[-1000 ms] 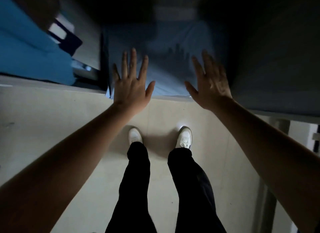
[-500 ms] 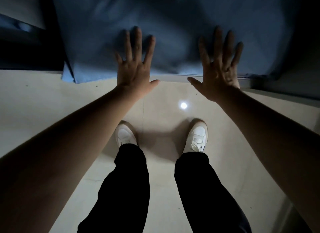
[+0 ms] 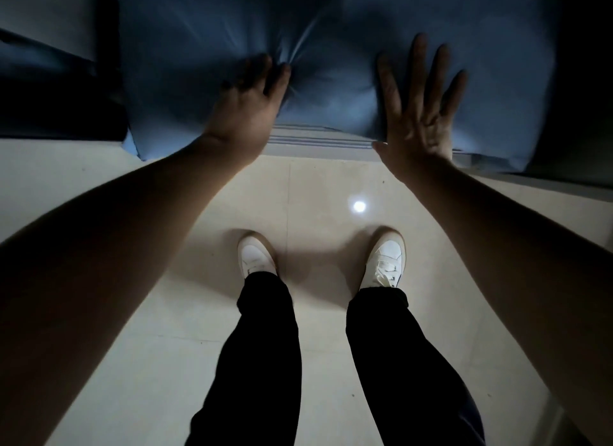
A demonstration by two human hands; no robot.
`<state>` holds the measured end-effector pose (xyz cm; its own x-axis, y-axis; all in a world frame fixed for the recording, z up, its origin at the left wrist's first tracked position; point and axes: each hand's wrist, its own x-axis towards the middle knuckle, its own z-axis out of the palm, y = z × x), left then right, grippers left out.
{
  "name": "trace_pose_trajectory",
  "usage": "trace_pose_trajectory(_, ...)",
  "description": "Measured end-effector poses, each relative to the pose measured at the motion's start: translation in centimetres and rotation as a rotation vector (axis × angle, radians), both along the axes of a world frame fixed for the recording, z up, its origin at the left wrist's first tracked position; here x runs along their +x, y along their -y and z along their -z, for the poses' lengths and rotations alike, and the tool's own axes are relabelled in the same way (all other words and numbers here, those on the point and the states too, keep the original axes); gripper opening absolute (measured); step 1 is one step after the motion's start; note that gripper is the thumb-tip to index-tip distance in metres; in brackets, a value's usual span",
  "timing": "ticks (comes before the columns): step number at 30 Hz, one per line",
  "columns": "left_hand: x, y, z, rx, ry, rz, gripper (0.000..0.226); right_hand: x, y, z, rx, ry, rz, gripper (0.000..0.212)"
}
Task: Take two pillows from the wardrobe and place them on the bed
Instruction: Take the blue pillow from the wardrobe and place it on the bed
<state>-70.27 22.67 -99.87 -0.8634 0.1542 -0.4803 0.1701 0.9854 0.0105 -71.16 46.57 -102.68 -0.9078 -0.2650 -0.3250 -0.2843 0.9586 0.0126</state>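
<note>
A large blue pillow lies in the dark wardrobe bottom, its front edge hanging over the sill. My left hand presses into the pillow with curled fingers, bunching the fabric into creases around the fingertips. My right hand lies flat on the pillow's front right part, fingers spread and holding nothing. A second pillow is not clearly told apart in the dim light.
The wardrobe sill runs across under the pillow. To the left is a dark compartment with folded bedding. My feet in white shoes stand on pale floor tiles close to the wardrobe.
Both hands have moved forward onto the pillow. The left hand's fingers have curled into the fabric, while the right hand stays flat and spread. The view has come closer to the wardrobe.
</note>
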Motion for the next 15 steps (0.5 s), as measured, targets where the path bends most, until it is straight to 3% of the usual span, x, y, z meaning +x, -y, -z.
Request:
trace_pose_trajectory(5,-0.9,3.0,-6.3,0.017,-0.036,-0.016,0.07,-1.3,2.8,-5.8,-0.059,0.074,0.03,0.087)
trace_pose_trajectory(10,1.8,2.2,-10.1,0.14,-0.183,-0.07,0.075,-1.8,1.1,-11.9,-0.164,0.158,0.028,0.092)
trace_pose_trajectory(15,3.8,-1.1,-11.0,0.002,-0.205,0.049,0.123,1.1,-2.8,-15.7,-0.189,0.235,0.115,0.087)
